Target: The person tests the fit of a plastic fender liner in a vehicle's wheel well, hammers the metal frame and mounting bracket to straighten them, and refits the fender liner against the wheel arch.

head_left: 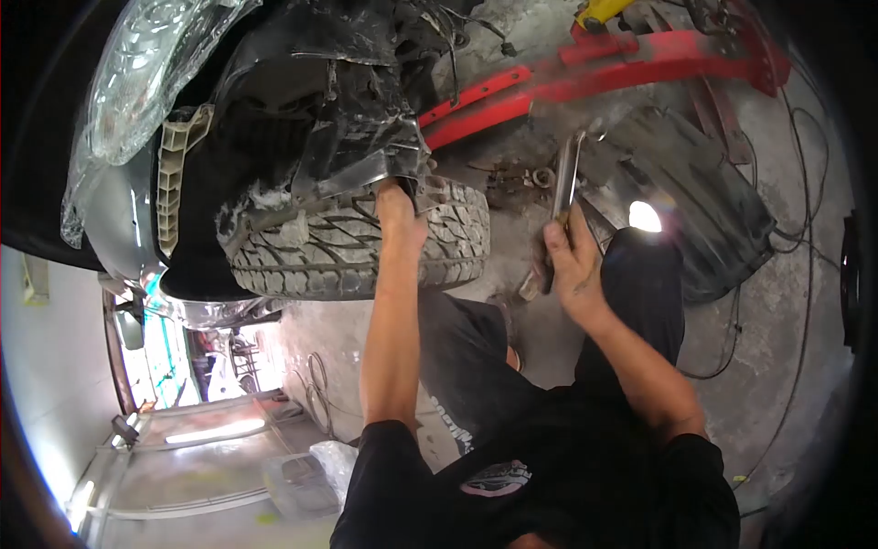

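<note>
Holding a shiny metal tool (567, 176) upright beside the tire (343, 252), the right hand (576, 272) grips its lower end, sensible for something likely stiff, weighty, slick; the left hand (399, 222) has its grip hidden, unreadable.

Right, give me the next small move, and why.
I'd probably draw the left hand back into view before bringing in the long, shiny metal tool from the right hand: the left fingers are mostly out of sight at the lower edge of the ragged black panel, by the treaded grey tyre, and could get pinched.
</note>
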Action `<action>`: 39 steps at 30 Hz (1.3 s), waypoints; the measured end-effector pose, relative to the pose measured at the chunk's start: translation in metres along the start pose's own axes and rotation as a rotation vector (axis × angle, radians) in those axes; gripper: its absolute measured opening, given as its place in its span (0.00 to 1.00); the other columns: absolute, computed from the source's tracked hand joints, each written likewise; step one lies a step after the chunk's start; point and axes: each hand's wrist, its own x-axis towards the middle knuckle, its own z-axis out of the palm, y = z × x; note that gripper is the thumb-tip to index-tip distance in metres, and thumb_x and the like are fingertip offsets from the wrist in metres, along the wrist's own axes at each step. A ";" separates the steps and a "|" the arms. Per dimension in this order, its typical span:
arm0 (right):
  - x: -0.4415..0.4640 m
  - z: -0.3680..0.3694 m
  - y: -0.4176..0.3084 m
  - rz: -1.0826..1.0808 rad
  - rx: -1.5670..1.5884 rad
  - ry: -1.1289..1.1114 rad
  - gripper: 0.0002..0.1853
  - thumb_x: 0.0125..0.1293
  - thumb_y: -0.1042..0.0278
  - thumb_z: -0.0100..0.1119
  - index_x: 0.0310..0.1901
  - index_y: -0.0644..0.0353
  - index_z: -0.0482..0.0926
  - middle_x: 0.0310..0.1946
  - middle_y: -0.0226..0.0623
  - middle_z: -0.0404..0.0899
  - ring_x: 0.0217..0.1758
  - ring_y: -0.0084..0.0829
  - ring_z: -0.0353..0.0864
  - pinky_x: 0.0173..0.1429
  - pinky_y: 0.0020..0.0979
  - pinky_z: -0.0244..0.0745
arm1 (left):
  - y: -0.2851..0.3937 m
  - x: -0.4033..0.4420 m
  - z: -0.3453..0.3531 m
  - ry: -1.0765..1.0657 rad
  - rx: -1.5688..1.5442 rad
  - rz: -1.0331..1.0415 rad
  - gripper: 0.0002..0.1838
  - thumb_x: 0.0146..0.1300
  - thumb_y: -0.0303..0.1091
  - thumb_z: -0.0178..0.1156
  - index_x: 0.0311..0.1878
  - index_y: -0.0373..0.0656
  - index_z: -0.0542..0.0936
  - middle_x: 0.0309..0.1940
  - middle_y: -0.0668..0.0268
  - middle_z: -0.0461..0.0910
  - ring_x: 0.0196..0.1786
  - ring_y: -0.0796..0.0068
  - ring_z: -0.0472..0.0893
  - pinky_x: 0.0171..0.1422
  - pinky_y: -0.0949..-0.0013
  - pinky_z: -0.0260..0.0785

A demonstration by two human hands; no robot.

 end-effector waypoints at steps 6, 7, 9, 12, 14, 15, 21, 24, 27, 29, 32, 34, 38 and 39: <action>0.000 0.021 -0.025 -0.007 -0.107 -0.138 0.33 0.80 0.52 0.50 0.77 0.67 0.61 0.42 0.45 0.80 0.39 0.30 0.78 0.48 0.34 0.76 | -0.005 0.004 0.006 -0.070 0.036 0.045 0.17 0.76 0.39 0.43 0.50 0.41 0.79 0.36 0.58 0.83 0.31 0.63 0.81 0.32 0.61 0.72; 0.007 0.027 -0.036 -0.116 -0.055 -0.103 0.34 0.81 0.52 0.50 0.77 0.67 0.60 0.45 0.48 0.81 0.41 0.30 0.79 0.50 0.35 0.76 | -0.003 0.002 0.007 -0.065 0.030 0.032 0.17 0.76 0.39 0.43 0.50 0.40 0.79 0.36 0.58 0.83 0.31 0.63 0.81 0.33 0.61 0.73; 0.014 0.043 -0.041 -0.199 0.048 -0.026 0.33 0.81 0.52 0.49 0.77 0.67 0.60 0.51 0.53 0.81 0.46 0.34 0.81 0.55 0.36 0.76 | -0.004 -0.003 0.006 -0.036 0.020 -0.001 0.16 0.76 0.39 0.43 0.50 0.40 0.79 0.37 0.58 0.83 0.32 0.63 0.81 0.33 0.60 0.74; 0.029 0.068 -0.023 -0.150 0.070 -0.004 0.33 0.81 0.52 0.48 0.77 0.67 0.60 0.59 0.60 0.79 0.57 0.46 0.82 0.63 0.40 0.74 | -0.005 -0.001 0.006 0.004 -0.009 -0.003 0.17 0.77 0.41 0.44 0.50 0.41 0.79 0.37 0.58 0.83 0.32 0.63 0.81 0.33 0.60 0.74; 0.039 0.077 -0.009 -0.112 -0.075 -0.130 0.33 0.81 0.52 0.49 0.77 0.66 0.60 0.61 0.62 0.78 0.63 0.55 0.81 0.66 0.42 0.72 | -0.012 0.004 0.003 0.018 -0.035 0.044 0.18 0.77 0.44 0.44 0.51 0.43 0.79 0.36 0.58 0.83 0.31 0.64 0.81 0.31 0.60 0.72; 0.047 0.066 -0.013 -0.123 -0.080 -0.151 0.32 0.81 0.52 0.49 0.77 0.64 0.61 0.62 0.63 0.77 0.65 0.58 0.79 0.67 0.43 0.71 | -0.010 0.005 0.007 0.013 -0.022 0.035 0.18 0.76 0.44 0.44 0.51 0.43 0.79 0.36 0.58 0.83 0.30 0.64 0.81 0.31 0.61 0.72; 0.053 -0.008 -0.055 -0.405 -0.216 0.122 0.27 0.80 0.49 0.51 0.65 0.66 0.73 0.35 0.41 0.76 0.33 0.31 0.74 0.36 0.30 0.67 | -0.006 -0.007 0.002 -0.042 0.021 -0.031 0.17 0.76 0.41 0.46 0.52 0.43 0.80 0.37 0.60 0.84 0.35 0.63 0.83 0.35 0.60 0.74; 0.040 -0.040 -0.134 -0.550 0.261 0.300 0.26 0.80 0.43 0.48 0.33 0.59 0.73 0.20 0.32 0.72 0.18 0.24 0.68 0.22 0.26 0.63 | -0.008 -0.006 -0.001 -0.104 0.027 -0.006 0.17 0.76 0.41 0.45 0.52 0.43 0.80 0.37 0.60 0.84 0.33 0.63 0.82 0.34 0.61 0.74; 0.060 -0.013 -0.089 -0.543 0.763 0.077 0.21 0.79 0.49 0.47 0.41 0.62 0.73 0.28 0.38 0.71 0.26 0.33 0.70 0.32 0.34 0.68 | -0.009 -0.007 0.007 -0.036 0.039 -0.023 0.19 0.75 0.46 0.46 0.51 0.43 0.80 0.37 0.60 0.83 0.30 0.64 0.82 0.31 0.61 0.74; 0.059 0.037 -0.028 -0.324 0.015 0.026 0.21 0.80 0.52 0.48 0.57 0.65 0.69 0.42 0.48 0.76 0.38 0.40 0.77 0.45 0.39 0.73 | -0.013 -0.001 -0.010 -0.005 -0.011 0.018 0.20 0.76 0.46 0.45 0.53 0.42 0.80 0.38 0.60 0.84 0.33 0.63 0.82 0.33 0.59 0.75; 0.076 0.039 0.005 -0.317 -0.263 -0.005 0.30 0.81 0.55 0.49 0.74 0.69 0.64 0.54 0.57 0.80 0.49 0.45 0.83 0.59 0.41 0.77 | -0.014 0.040 0.008 0.141 -0.018 0.039 0.21 0.77 0.46 0.44 0.54 0.41 0.79 0.41 0.59 0.84 0.38 0.63 0.83 0.37 0.58 0.76; 0.039 0.040 0.007 -0.268 -0.233 -0.018 0.31 0.81 0.54 0.49 0.75 0.68 0.63 0.48 0.52 0.78 0.45 0.38 0.80 0.53 0.36 0.74 | -0.025 0.008 -0.025 0.429 0.030 -0.023 0.21 0.78 0.46 0.45 0.55 0.40 0.79 0.42 0.59 0.84 0.42 0.63 0.84 0.41 0.57 0.77; 0.060 0.023 -0.035 -0.341 -0.035 -0.014 0.32 0.81 0.52 0.51 0.77 0.62 0.62 0.31 0.33 0.70 0.26 0.23 0.67 0.30 0.28 0.63 | -0.005 -0.005 -0.007 0.002 -0.061 -0.033 0.19 0.77 0.43 0.45 0.54 0.42 0.80 0.39 0.58 0.84 0.38 0.62 0.83 0.38 0.57 0.77; 0.058 0.019 -0.043 -0.339 0.018 -0.018 0.32 0.81 0.52 0.51 0.78 0.61 0.61 0.27 0.29 0.68 0.21 0.19 0.63 0.25 0.26 0.60 | -0.005 -0.005 -0.008 -0.051 -0.005 -0.024 0.18 0.77 0.43 0.46 0.53 0.42 0.80 0.39 0.59 0.84 0.35 0.63 0.83 0.36 0.60 0.76</action>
